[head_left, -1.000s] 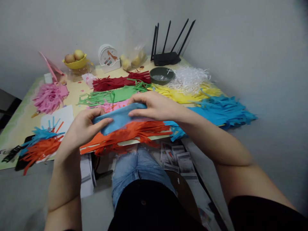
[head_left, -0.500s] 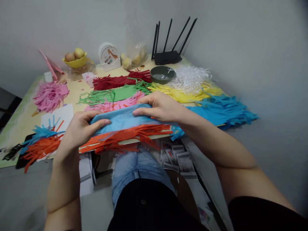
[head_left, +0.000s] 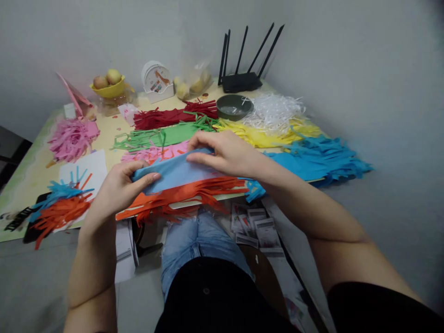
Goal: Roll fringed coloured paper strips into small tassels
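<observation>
A light blue strip of tissue paper [head_left: 176, 173] is stretched between my two hands, above the front part of the table. My left hand [head_left: 121, 182] pinches its left end, thumb on top and fingers underneath. Farther along the strip, my right hand [head_left: 227, 150] grips the upper edge between thumb and curled fingers. Right below the strip lies orange fringed paper [head_left: 187, 190], its strands hanging over the table's front edge. Pink fringed paper [head_left: 152, 153] shows just behind, partly covered by the blue strip and my right hand.
Green [head_left: 173, 135], dark red [head_left: 163, 119], yellow [head_left: 260, 137] and blue fringed paper [head_left: 312, 159] lie across the table. Behind them stand a dark bowl [head_left: 235, 107], a black router [head_left: 242, 83] and a yellow fruit bowl [head_left: 109, 91]. A pink tassel bundle [head_left: 73, 139] lies left.
My right hand has shifted slightly left along the blue strip, and its fingers curl more. The strip's near face shows flatter now. My left hand has barely moved.
</observation>
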A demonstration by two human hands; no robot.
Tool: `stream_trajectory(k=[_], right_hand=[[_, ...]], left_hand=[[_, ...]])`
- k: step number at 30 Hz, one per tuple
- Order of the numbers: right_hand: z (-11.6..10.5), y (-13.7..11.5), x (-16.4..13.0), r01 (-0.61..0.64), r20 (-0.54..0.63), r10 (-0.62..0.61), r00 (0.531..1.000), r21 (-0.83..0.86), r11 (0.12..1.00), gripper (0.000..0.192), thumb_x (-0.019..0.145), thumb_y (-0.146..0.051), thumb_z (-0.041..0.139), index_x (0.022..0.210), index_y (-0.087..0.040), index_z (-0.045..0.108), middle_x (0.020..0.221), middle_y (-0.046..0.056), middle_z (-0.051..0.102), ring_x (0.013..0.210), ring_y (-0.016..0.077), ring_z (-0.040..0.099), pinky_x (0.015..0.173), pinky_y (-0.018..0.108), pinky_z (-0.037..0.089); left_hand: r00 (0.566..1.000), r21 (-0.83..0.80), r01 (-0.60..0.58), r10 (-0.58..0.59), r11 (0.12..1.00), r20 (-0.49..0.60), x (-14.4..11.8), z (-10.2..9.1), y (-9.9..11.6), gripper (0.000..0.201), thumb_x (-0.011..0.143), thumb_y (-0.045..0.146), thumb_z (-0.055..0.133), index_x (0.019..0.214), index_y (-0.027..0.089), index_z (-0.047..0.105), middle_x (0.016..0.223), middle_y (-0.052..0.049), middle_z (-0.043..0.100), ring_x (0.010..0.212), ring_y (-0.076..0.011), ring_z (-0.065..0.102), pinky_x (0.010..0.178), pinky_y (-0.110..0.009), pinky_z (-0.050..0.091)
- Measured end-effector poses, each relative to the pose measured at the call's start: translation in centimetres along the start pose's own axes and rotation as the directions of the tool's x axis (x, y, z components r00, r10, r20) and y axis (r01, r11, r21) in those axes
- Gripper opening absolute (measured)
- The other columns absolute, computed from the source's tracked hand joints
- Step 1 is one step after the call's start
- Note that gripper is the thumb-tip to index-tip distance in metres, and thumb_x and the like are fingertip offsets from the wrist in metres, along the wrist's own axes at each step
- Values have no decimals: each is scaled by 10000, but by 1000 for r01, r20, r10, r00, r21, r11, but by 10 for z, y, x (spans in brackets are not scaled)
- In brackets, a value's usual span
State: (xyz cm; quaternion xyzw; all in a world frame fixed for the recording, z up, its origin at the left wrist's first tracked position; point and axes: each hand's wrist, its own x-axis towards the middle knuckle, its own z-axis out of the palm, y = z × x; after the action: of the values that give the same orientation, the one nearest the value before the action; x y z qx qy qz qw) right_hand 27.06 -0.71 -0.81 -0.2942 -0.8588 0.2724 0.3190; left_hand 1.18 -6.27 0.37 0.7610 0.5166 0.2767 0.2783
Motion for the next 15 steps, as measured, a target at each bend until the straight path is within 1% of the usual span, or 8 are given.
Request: stream_trajectory(k=[2,4,6,8,10,11,13,15], right_hand=[[2,1,2,12,49,-13,999,24,1000,353,796,-444,729,969,-146,653,940,58,685,812,162,579,702,249,376],[4,2,2,0,122,-7,992,55,998,294,776,-400,747,878,-145,644,834,29,665,748,143,561,669,240,373],[7,3,1,-37,134,20,991,125,991,225,815,-351,700,778,-147,613,723,1,624,672,120,546,631,231,376],[12,4,-3,-92,90,70,994,270,958,184,841,-322,668,815,-148,613,698,-10,617,624,107,566,599,223,406],[18,6,-8,-122,33,120,992,436,891,171,847,-303,661,917,-151,628,730,-11,638,584,96,589,571,217,450],[21,7,-10,-118,7,133,991,506,855,176,844,-295,662,945,-153,633,752,-9,649,569,91,596,561,215,471],[28,8,-15,-77,-49,133,990,606,792,162,831,-284,674,924,-154,646,780,-3,662,558,80,604,550,208,498],[34,10,-18,-40,-78,126,989,676,736,113,824,-258,668,859,-152,647,749,-6,659,551,76,614,540,195,508]], left_hand=[[1000,1,-3,3,1000,-12,-1,1,0,349,827,420,688,607,161,608,534,5,555,506,-102,477,475,-210,360],[1000,-39,21,-22,999,-14,-2,3,1,303,831,393,683,649,161,613,557,3,578,507,-106,503,473,-206,385],[997,-116,53,-59,992,-51,-5,5,0,232,812,357,704,719,164,615,595,3,616,513,-115,552,477,-205,432],[989,-204,73,-96,976,-110,-9,9,-3,192,783,325,738,797,169,627,629,5,646,520,-126,595,486,-212,474],[979,-307,71,-125,949,-159,-12,14,-9,184,776,308,749,865,175,659,641,11,657,515,-129,612,498,-223,502],[975,-371,61,-134,927,-175,-14,17,-12,176,782,303,742,889,180,676,647,12,662,511,-128,615,508,-230,514],[969,-497,27,-145,867,-200,-16,24,-16,137,792,286,723,888,189,705,636,13,659,511,-127,618,536,-245,534],[966,-585,-19,-137,811,-221,-17,29,-17,65,778,248,714,808,190,720,593,10,636,515,-125,616,558,-252,540]])
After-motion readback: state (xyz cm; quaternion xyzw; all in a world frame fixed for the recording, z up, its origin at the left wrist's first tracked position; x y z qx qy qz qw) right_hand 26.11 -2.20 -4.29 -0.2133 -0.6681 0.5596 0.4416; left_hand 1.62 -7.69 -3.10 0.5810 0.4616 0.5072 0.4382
